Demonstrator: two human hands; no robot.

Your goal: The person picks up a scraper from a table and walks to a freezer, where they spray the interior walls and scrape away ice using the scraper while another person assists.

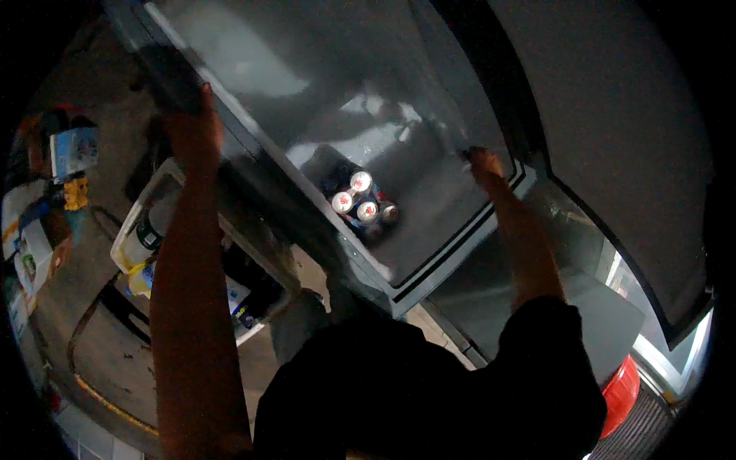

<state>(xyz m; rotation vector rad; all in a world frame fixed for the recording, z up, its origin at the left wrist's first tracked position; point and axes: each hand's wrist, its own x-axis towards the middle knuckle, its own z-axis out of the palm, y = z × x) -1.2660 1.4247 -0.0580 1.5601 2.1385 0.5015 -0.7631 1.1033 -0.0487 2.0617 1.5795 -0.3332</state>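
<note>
Below me is a deep grey chest cooler [429, 207] with its dark lid [613, 138] raised on the right. Several drink cans [360, 182] with pale tops stand grouped on its floor, by the near left wall. My left hand [195, 134] is at the cooler's left rim, its thumb along the edge; it seems to grip there, though shadow covers the other fingers. Over by the right inner wall, my right hand [486, 162] is closed, fingers curled. A small dark bit shows at its fingertips, too dim to name.
Left of the cooler stands a white-rimmed crate [123, 244] with bottles and packages. Farther left are several boxes and a blue-and-white package [74, 149]. At the lower right, a grey panel [598, 307] and a red rounded thing [622, 395] sit beside a ribbed dark surface.
</note>
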